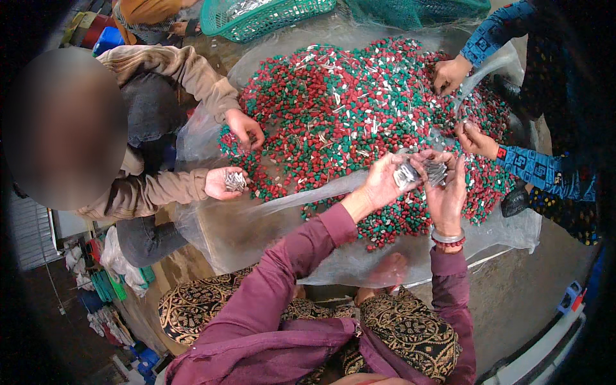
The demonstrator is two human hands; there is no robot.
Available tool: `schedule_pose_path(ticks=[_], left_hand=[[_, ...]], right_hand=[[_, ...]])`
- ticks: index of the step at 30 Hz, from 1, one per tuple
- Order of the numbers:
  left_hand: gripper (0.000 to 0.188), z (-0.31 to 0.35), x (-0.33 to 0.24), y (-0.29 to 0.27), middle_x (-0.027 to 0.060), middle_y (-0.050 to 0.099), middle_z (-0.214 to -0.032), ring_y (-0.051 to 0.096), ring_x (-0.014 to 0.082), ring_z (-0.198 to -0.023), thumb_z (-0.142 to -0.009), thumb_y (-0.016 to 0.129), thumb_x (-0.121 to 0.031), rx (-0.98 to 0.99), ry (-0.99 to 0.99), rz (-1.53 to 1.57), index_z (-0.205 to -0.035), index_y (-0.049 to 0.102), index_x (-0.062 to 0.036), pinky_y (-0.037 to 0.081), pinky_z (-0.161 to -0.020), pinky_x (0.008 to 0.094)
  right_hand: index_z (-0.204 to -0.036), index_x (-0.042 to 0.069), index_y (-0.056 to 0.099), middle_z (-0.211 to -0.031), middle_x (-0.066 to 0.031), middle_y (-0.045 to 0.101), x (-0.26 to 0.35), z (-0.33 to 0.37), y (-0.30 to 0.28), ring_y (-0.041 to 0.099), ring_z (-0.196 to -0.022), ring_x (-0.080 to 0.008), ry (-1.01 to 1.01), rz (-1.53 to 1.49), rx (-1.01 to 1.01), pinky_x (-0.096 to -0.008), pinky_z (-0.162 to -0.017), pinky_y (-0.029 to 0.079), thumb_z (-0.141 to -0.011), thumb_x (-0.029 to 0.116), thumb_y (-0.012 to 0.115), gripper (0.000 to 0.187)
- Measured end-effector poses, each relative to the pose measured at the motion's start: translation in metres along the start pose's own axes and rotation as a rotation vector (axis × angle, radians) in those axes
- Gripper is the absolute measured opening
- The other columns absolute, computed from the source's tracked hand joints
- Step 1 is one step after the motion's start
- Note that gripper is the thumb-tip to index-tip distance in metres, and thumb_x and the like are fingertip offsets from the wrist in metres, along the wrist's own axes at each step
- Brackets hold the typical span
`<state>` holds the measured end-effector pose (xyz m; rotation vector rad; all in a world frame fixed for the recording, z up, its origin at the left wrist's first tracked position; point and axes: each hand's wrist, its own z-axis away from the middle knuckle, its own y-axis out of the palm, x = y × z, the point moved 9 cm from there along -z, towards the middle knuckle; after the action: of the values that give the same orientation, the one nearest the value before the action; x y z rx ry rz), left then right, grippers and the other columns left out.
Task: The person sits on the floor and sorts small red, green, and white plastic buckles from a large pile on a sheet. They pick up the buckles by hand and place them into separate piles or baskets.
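Both my hands are held together above a wide heap of small red, green and white pieces (pixel 321 122). My left hand (pixel 385 181) is cupped, with shiny silvery pieces (pixel 406 175) lying in it. Close beside it, my right hand (pixel 446 196) has its fingers curled around a bundle of slim grey metal-looking pieces (pixel 436 172). The fingertips of the two hands meet or nearly meet. Exactly what the small pieces are is too fine to make out. A silver bangle and a red beaded bracelet (pixel 448 240) circle my right wrist.
The heap lies on a translucent sheet (pixel 224 237). At left, a person's palm holds similar grey pieces (pixel 235 181); their other hand (pixel 244 128) touches the heap. At right, a blue-sleeved person's hands (pixel 452 75) work in it. Green baskets (pixel 221 29) stand at the far side.
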<state>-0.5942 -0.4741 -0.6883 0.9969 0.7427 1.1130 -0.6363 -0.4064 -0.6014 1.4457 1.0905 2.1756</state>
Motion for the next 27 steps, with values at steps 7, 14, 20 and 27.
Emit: schedule_pose_path(ticks=[7,14,20,27], left_hand=[[0.028,-0.016,0.026,-0.032,0.0037,0.064,-0.102,0.061,0.0189,-0.094,-0.093,0.045,-0.034,-0.146,0.095,0.153,-0.106,0.059,-0.0136,0.050,-0.083,0.0379],[0.033,-0.030,0.000,-0.007,0.0178,0.062,-0.108,0.058,0.0328,-0.104,-0.086,0.046,-0.019,0.166,0.097,0.510,-0.109,0.058,0.0010,0.049,-0.092,0.0479],[0.043,-0.027,-0.251,0.176,0.0237,0.057,-0.111,0.052,0.0390,-0.110,-0.092,0.041,-0.033,0.475,0.472,0.396,-0.114,0.053,0.0016,0.038,-0.099,0.0599],[0.066,-0.040,-0.275,0.153,0.0215,0.019,-0.145,0.028,0.0446,-0.131,-0.095,0.036,-0.046,0.008,0.466,-0.287,-0.144,0.009,-0.0112,0.029,-0.101,0.0664]], right_hand=[[-0.122,0.001,0.045,-0.116,-0.0154,0.056,-0.014,0.019,0.002,0.051,-0.111,-0.0245,-0.343,0.848,0.029,-0.0371,-0.099,0.036,-0.097,0.049,0.032,0.056],[-0.131,0.000,0.036,-0.118,-0.0191,0.055,0.035,0.019,-0.012,0.053,-0.111,-0.0290,-0.613,0.631,-0.075,-0.0428,-0.101,0.036,-0.097,0.037,0.038,0.051],[-0.133,0.000,0.035,-0.114,-0.0154,0.055,0.032,0.030,-0.012,0.054,-0.109,-0.0270,-0.510,0.571,-0.146,-0.0399,-0.100,0.038,-0.098,0.036,0.037,0.051],[-0.134,0.002,0.038,-0.119,-0.0134,0.054,0.032,0.025,-0.076,0.051,-0.114,-0.0243,-0.394,0.578,-0.304,-0.0382,-0.101,0.037,-0.097,0.027,0.045,0.046]])
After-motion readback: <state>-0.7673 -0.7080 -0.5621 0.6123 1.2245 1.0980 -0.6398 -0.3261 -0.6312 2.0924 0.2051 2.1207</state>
